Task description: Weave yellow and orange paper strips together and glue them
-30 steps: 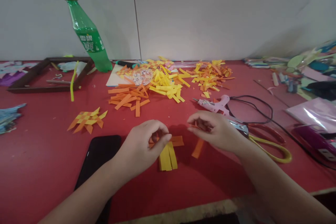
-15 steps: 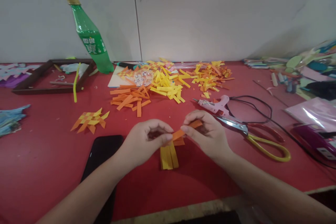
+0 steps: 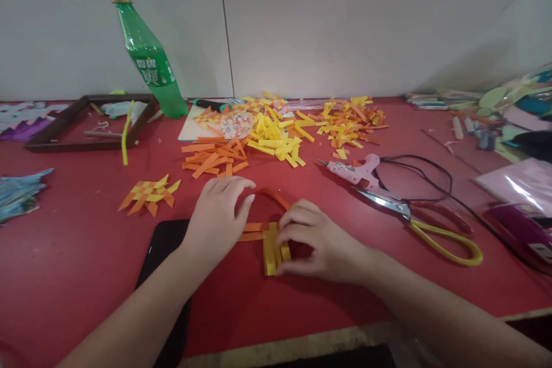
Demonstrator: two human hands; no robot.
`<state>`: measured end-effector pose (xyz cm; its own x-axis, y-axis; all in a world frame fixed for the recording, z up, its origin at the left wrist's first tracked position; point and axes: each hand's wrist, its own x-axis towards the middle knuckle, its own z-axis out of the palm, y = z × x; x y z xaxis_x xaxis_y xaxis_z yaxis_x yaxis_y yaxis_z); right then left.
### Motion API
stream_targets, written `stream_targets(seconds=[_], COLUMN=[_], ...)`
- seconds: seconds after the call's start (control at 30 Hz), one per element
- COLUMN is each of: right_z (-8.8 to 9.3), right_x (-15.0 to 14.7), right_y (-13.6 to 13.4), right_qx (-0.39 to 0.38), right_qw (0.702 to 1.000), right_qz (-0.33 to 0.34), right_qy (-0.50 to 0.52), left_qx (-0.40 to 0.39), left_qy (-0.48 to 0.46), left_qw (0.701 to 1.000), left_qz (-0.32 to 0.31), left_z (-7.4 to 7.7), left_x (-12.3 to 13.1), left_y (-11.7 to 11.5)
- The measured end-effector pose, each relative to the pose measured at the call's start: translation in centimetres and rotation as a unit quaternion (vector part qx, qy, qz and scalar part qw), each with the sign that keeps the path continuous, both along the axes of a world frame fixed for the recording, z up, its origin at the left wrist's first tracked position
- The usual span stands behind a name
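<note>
Head view | left hand (image 3: 219, 210) at orange strip (image 3: 274, 194), right hand (image 3: 323, 244) touching yellow strips (image 3: 269, 253); finger grips unclear | weaving seems partway, 1 strip left; 1 woven star (image 3: 149, 194) looks finished

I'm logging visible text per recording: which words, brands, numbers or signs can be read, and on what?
Green plastic bottle, label: large white characters, too blurred to quote surely.
Shiny purple object: white marks, cut off, unreadable.
Nothing else legible.
</note>
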<state>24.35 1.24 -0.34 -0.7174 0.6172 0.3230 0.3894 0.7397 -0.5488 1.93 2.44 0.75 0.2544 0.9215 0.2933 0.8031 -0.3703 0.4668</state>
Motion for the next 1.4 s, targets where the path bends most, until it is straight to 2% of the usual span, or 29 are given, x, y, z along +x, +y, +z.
stream_targets(seconds=[0.07,0.2,0.27,0.47,0.67,0.83,1.4], right_z=[0.0,0.0,0.2,0.6,1.0,0.8,0.7], right_x=[-0.2,-0.3,-0.3,-0.3,0.3,0.4,-0.1], right_y=[-0.2,-0.3,-0.4,-0.4,-0.2,0.0,-0.1], right_qx=[-0.024,-0.052,-0.066,-0.080,-0.060,-0.089,-0.082], right_qw=[0.999,0.995,0.993,0.993,0.994,0.991,0.995], right_qz=[0.012,-0.009,-0.017,-0.017,-0.028,-0.021,-0.036], right_qy=[-0.041,-0.085,-0.095,-0.084,-0.082,-0.100,-0.043], left_qx=[-0.005,-0.118,-0.150,-0.172,-0.170,-0.169,-0.189], left_qy=[-0.002,-0.008,0.007,0.056,0.086,0.081,0.050], left_qw=[0.999,0.980,0.970,0.964,0.961,0.962,0.959], left_qz=[-0.035,-0.163,-0.190,-0.196,-0.199,-0.198,-0.203], left_z=[0.2,0.7,0.9,0.9,0.6,0.6,0.6], left_x=[0.2,0.7,0.7,0.4,1.0,1.3,1.0], left_y=[-0.4,-1.3,-1.6,-1.7,-1.9,-2.1,-2.0])
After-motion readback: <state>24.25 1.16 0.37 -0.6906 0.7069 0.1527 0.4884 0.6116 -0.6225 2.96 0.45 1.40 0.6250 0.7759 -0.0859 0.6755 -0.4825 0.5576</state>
